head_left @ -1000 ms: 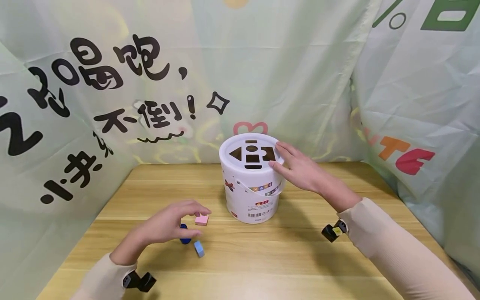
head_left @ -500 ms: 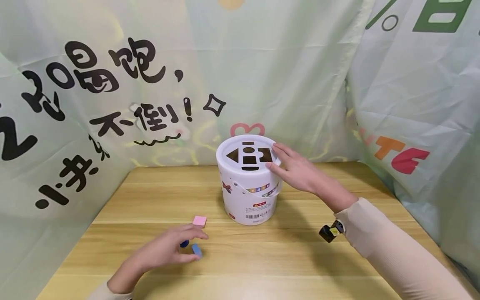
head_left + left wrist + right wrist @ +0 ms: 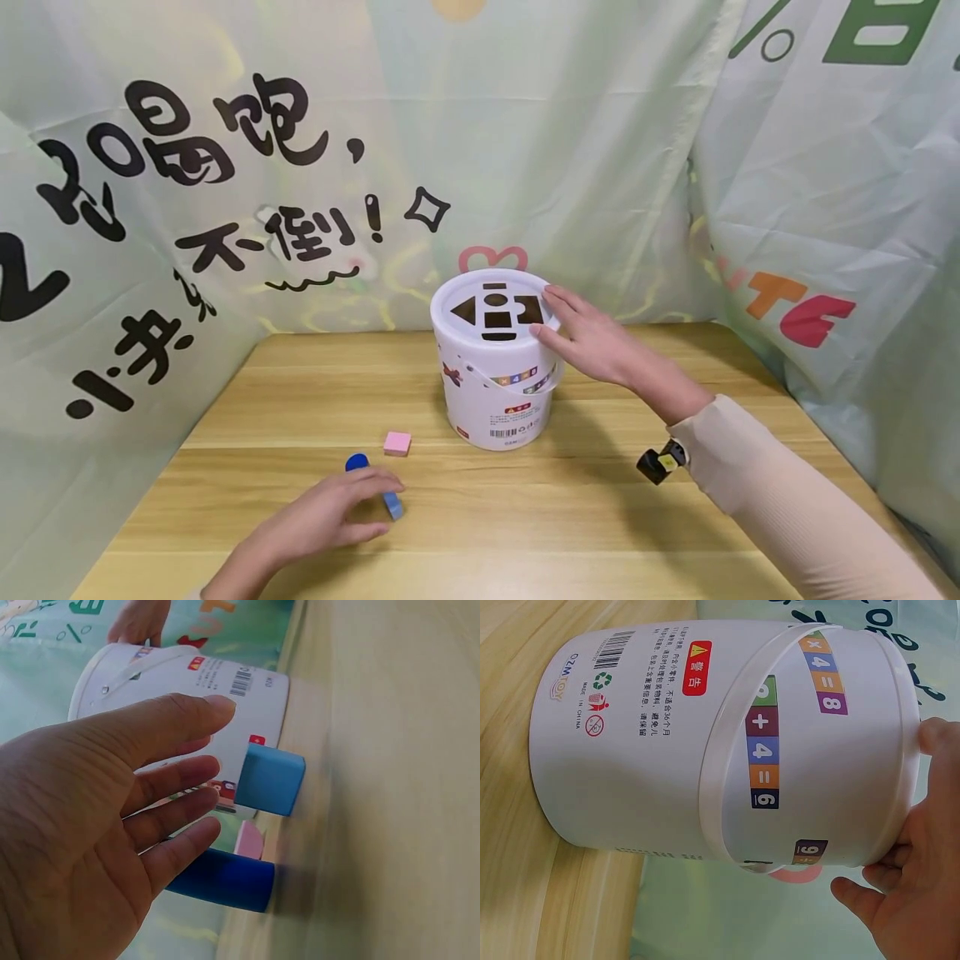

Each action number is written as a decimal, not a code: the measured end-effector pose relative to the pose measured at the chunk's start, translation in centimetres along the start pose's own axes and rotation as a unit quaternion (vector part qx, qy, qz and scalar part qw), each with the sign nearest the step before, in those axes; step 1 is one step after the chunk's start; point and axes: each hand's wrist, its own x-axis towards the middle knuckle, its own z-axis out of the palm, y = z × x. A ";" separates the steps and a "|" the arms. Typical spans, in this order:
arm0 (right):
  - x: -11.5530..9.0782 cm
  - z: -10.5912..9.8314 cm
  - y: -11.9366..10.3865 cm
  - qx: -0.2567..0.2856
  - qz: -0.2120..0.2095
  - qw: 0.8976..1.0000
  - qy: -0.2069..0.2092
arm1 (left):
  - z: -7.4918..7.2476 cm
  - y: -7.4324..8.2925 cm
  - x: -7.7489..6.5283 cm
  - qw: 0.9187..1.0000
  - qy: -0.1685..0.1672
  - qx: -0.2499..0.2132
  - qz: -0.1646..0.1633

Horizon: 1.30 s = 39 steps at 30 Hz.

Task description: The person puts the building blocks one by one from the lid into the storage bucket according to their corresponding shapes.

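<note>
A white lidded bucket (image 3: pixel 468 392) with shaped holes in its lid stands upright on the table. My right hand (image 3: pixel 600 343) rests on the right side of its lid rim, fingers extended and thumb at the front edge. Lower left, my left hand (image 3: pixel 318 512) hovers over the table with thumb and fingers spread apart, nothing between them. Just beyond its fingertips stands a light blue block (image 3: pixel 271 780). A dark blue rounded block (image 3: pixel 229 879) is partly covered by the little finger in the left wrist view. The pink square block (image 3: pixel 397 443) lies farther back, toward the bucket.
The wooden table (image 3: pixel 525 525) ends at a printed cloth backdrop (image 3: pixel 585 167) at the back and sides. The bucket's white carrying handle (image 3: pixel 714 765) hangs down its front. A small black camera (image 3: pixel 660 462) sits on the right sleeve.
My left hand has drawn back toward me, away from the pink block, which now shows whole. My right hand stays on the bucket rim. The head view has shifted slightly.
</note>
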 end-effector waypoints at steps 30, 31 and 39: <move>0.0 0.1 0.0 0.002 -0.002 1.000 0.009 | 1.2 0.4 0.4 0.999 -0.032 -0.008 -0.009; 0.0 0.1 0.0 0.002 -0.002 1.000 0.008 | 1.1 0.4 0.5 1.000 -0.029 -0.010 -0.003; 0.0 0.1 0.0 0.002 -0.001 1.000 0.006 | -1.0 0.7 1.5 0.999 0.004 0.006 0.040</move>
